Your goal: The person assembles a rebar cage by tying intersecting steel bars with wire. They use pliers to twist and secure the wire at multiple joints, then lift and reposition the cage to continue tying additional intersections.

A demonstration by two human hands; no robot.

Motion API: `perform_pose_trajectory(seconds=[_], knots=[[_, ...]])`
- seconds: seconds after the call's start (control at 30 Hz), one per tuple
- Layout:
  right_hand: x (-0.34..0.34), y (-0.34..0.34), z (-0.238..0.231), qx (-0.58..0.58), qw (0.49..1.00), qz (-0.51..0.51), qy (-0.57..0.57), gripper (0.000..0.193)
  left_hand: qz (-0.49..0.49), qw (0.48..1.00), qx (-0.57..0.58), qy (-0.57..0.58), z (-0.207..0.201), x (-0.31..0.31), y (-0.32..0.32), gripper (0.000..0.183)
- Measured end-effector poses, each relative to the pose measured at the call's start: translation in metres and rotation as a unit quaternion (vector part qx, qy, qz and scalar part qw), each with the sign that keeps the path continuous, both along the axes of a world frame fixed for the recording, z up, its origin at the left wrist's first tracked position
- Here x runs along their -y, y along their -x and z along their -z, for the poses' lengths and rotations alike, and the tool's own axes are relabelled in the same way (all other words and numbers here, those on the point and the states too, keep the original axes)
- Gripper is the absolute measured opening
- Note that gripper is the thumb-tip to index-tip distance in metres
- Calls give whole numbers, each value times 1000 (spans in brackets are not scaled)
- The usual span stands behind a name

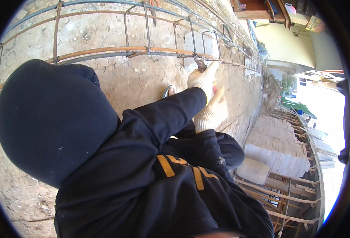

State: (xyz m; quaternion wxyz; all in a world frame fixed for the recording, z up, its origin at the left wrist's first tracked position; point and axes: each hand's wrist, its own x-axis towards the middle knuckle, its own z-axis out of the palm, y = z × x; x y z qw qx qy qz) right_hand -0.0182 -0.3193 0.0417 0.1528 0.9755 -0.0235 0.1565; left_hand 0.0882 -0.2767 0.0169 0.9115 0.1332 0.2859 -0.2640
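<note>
My left hand point(202, 79), in a pale knitted work glove, is closed round pincers point(200, 63) with a dark metal head. The jaws are at the near bars of a long reinforcing-steel cage point(149, 50) made of rusty rods and tied stirrups. My right hand point(213, 113), gloved alike, is close beside the left one with its fingers curled. A bit of red shows between the two hands; what the right fingers hold is hidden. Both forearms wear dark sleeves, and my dark-clad knee point(56, 119) fills the left side.
A sandalled foot point(169, 91) is on the dusty concrete floor point(135, 89). Beyond the cage lies a tool with an orange-red handle point(154, 4). Stacked pale blocks point(278, 146) and wooden poles point(301, 202) stand at the right. A wooden cabinet point(258, 14) is at the upper right.
</note>
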Motion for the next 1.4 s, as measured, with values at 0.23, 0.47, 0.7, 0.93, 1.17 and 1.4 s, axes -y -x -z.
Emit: perform_pose_trajectory(seconds=[0.23, 0.47, 0.7, 0.93, 1.17, 1.4], knots=[[46, -25, -71, -350, 764, 138, -525, 32, -85, 986, 128, -60, 20, 14, 33, 60], [89, -20, 25, -480, 458, 83, -743, 44, 37, 930, 351, 99, 84, -11, -8, 45], [90, -26, 75, -404, 429, 16, -808, 59, 136, 889, 436, -35, 97, -27, -18, 60], [86, -38, -35, -432, 497, 90, -747, 79, 64, 910, 387, 132, 89, 11, -14, 70], [103, -81, -80, -497, 568, 149, -639, 74, 20, 938, 252, 239, 52, 19, -5, 73], [106, -101, -97, -529, 724, 33, -441, 71, -54, 975, 199, 76, 53, 40, -10, 60]])
